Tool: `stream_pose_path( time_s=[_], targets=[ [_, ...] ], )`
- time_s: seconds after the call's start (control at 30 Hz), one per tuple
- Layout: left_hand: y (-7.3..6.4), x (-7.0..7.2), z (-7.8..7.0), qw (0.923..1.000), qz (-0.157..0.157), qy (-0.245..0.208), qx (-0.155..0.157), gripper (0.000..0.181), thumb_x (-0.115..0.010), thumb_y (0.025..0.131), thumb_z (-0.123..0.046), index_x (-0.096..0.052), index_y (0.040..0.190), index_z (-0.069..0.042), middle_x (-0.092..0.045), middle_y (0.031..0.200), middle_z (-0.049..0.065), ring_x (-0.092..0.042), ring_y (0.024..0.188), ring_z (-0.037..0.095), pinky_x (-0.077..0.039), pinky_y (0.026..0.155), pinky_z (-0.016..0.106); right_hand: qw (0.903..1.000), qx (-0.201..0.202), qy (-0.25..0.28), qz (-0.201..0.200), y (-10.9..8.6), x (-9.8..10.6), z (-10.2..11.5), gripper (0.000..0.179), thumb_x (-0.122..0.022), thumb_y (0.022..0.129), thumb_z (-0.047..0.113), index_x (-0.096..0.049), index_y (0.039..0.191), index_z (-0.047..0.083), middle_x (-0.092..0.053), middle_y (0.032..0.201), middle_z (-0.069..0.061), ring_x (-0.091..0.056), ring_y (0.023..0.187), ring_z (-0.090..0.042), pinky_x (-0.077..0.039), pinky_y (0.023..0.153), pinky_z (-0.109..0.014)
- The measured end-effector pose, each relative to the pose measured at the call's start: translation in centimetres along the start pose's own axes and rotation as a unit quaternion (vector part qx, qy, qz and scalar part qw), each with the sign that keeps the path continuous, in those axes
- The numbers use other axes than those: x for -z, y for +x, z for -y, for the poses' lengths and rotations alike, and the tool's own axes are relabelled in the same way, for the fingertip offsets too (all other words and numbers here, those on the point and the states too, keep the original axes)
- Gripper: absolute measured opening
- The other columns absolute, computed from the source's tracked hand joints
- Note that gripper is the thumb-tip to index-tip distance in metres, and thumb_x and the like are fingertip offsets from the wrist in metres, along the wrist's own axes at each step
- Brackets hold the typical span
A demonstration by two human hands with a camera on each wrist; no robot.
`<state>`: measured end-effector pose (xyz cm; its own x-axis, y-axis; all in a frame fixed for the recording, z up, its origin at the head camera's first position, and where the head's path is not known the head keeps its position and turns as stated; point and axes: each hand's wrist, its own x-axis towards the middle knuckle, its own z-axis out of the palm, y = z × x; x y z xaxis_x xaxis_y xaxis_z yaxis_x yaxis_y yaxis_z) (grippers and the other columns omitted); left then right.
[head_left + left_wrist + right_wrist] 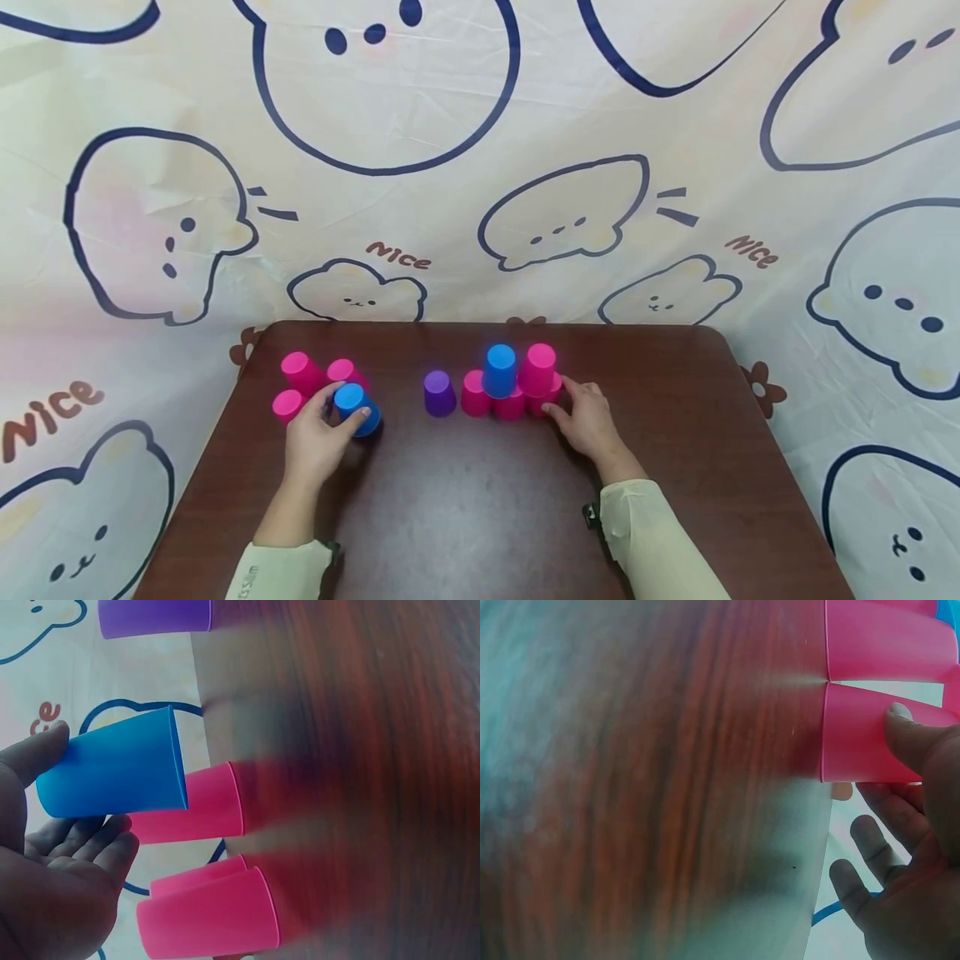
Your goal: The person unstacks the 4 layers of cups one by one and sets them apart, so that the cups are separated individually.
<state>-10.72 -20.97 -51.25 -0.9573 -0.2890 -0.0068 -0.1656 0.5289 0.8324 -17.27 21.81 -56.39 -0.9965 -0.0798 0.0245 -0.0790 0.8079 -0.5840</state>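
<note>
My left hand (pixel 313 440) grips a blue cup (pixel 357 408) between thumb and fingers. In the left wrist view that upside-down blue cup (pixel 116 769) is slightly tilted, its rim off the table. Three pink cups stand behind and beside it, one being the pink cup (pixel 302 372). My right hand (pixel 590 423) pinches the right-end pink cup (pixel 870 739) of a bottom row of three, thumb on its front and fingers behind. Above that row sit a second blue cup (pixel 500 371) and a pink cup (pixel 539 368), both upside down.
A purple cup (pixel 439 395) stands upside down just left of the pink row. The brown table (pixel 465 517) has its back edge close behind the cups, against a patterned cloth backdrop (pixel 450 208).
</note>
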Motion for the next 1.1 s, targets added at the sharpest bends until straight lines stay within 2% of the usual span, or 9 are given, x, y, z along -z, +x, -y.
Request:
stream_pose_path(
  time_s=[0.3,0.73,1.1],
  targets=[
    [0.1,0.2,0.5,0.9996,-0.001,0.015,0.023,0.075,-0.081,0.091,-0.037,-0.049,0.153,-0.010,-0.055,0.148,0.021,-0.051,0.136,0.048,-0.048,0.103,0.065,1.0000,-0.001,-0.001,0.002,0.1,0.2,0.2,0.069,-0.077,0.094,0.040,-0.052,0.153,0.013,-0.064,0.139,-0.011,-0.052,0.122,-0.030,-0.049,0.103,-0.055],
    [0.7,0.3,1.8,0.9988,-0.032,0.035,0.016,0.068,-0.080,0.093,-0.028,-0.051,0.150,-0.006,-0.058,0.145,0.023,-0.053,0.133,0.049,-0.047,0.104,0.067,1.0000,-0.005,0.001,0.002,0.0,0.3,0.3,0.069,-0.077,0.094,0.040,-0.052,0.153,0.014,-0.064,0.138,-0.012,-0.052,0.123,-0.032,-0.049,0.103,-0.057],
    [0.9,0.4,2.3,0.9983,-0.034,0.039,0.029,0.068,-0.079,0.094,-0.026,-0.049,0.151,-0.005,-0.055,0.147,0.024,-0.050,0.135,0.050,-0.046,0.104,0.069,1.0000,-0.008,0.003,0.004,-0.1,0.2,0.3,0.070,-0.077,0.094,0.040,-0.051,0.153,0.013,-0.064,0.138,-0.013,-0.052,0.122,-0.033,-0.051,0.101,-0.058]
  ],
)
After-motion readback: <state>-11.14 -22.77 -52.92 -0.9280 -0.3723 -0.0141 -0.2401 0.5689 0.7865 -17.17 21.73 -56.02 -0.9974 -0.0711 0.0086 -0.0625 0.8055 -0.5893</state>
